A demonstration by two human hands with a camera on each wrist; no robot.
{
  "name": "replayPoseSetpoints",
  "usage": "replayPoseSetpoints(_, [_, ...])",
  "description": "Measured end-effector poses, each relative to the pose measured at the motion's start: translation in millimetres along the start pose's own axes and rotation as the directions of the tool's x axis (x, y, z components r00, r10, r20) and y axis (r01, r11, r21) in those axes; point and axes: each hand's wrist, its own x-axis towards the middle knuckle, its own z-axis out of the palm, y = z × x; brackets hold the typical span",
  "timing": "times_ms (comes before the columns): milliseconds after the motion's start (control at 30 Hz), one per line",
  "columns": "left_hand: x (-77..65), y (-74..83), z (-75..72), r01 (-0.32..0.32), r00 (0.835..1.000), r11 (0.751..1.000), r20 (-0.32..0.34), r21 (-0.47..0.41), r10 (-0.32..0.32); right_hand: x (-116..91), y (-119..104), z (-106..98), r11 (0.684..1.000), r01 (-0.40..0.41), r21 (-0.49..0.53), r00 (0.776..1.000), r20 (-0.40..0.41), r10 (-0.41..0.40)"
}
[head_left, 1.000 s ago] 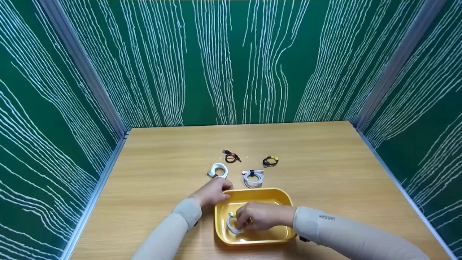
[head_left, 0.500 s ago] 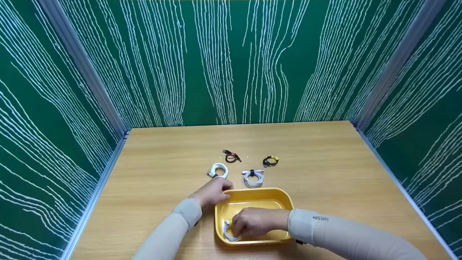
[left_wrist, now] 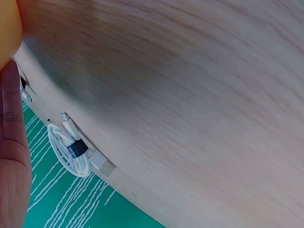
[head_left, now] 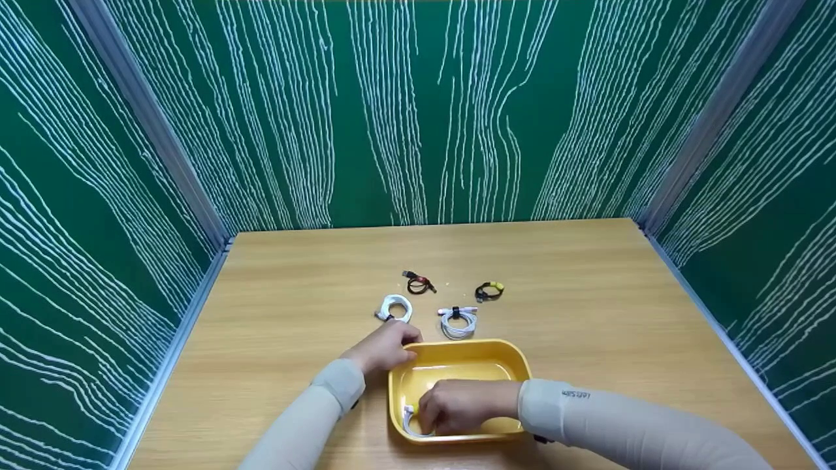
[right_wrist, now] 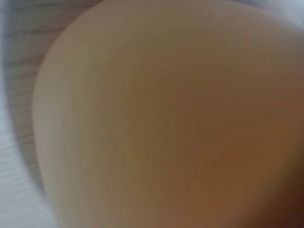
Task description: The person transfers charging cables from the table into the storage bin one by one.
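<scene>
Inside a yellow plastic tray (head_left: 516, 365), my right hand (head_left: 465, 405) holds a coiled white charging cable (head_left: 408, 424) with a yellow tie at its left end. The hand covers most of that coil, down near the tray's front left corner. My left hand (head_left: 385, 346) grips the tray's back left corner, with the thumb toward the inside. In the left wrist view, its fingers (left_wrist: 10, 109) lie against the tray's outer wall. Just beyond the left hand sits another white coiled cable (head_left: 398, 301), bound with a black strap. The right wrist view is filled by the blurred tray wall (right_wrist: 142, 118).
Behind the tray on the wooden table (head_left: 294, 274) lie a white cable (head_left: 459, 325) with a black strap, a black cable (head_left: 418, 284) with a red tie and a black cable (head_left: 488, 292) with a yellow tie. Green panels (head_left: 385, 130) enclose the table's back and sides.
My right hand has moved left and toward the tray's front with the white cable, slowing in the last half second. My left hand and the other cables stay in place.
</scene>
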Motion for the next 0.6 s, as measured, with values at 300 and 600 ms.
replayPoseSetpoints(300, [0.5,-0.2,0.2,0.013,1.0,1.0,0.001,-0.004,-0.013,-0.1,-0.7,-0.1,0.999,-0.041,0.002,0.998,0.04,0.04])
replayPoseSetpoints(600, [0.6,-0.1,-0.5,0.016,1.0,1.0,0.002,-0.01,-0.016,-2.0,-1.9,-4.5,0.996,-0.08,0.031,0.995,0.065,0.078])
